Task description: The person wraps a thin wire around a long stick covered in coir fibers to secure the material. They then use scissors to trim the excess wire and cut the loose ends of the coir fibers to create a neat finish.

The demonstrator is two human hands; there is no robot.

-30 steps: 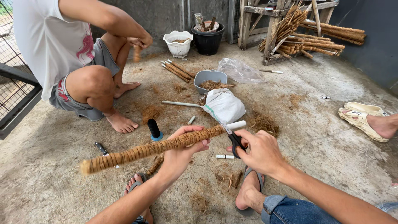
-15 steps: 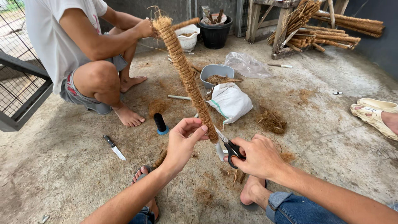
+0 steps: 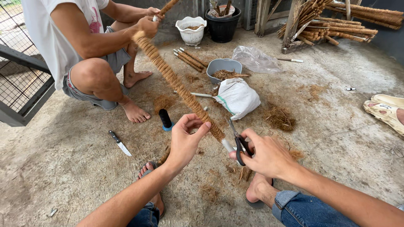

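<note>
Your left hand (image 3: 185,141) pinches the lower end of the coir-wrapped pole (image 3: 176,84) between thumb and fingertips; the pole slants up and away from you, its bare white tip (image 3: 227,145) poking out just below the wrapping, toward your right hand; your right hand (image 3: 266,155) is closed through the black handles of the scissors (image 3: 238,141), whose blades point up and stand just beside the pole's bare tip, though you cannot tell whether they touch it; under the pole's low end, your two sandalled feet rest on the concrete floor (image 3: 63,159) among loose fibre scraps; left of the pole's lower end stands a black thread spool (image 3: 166,119), and farther left lies a small knife (image 3: 120,143); right of the pole sits a white sack (image 3: 237,97), with a clump of loose coir (image 3: 279,117) beyond that; just behind the sack is a grey bowl (image 3: 224,69) of fibre and a clear plastic bag (image 3: 256,59); the pole's far end reaches a squatting person (image 3: 80,46), whose hands hold another wrapped stick; past the pole's top stand a white pot (image 3: 192,30) and a black bucket (image 3: 223,24), and to their right a stack of finished poles (image 3: 336,23).
</note>
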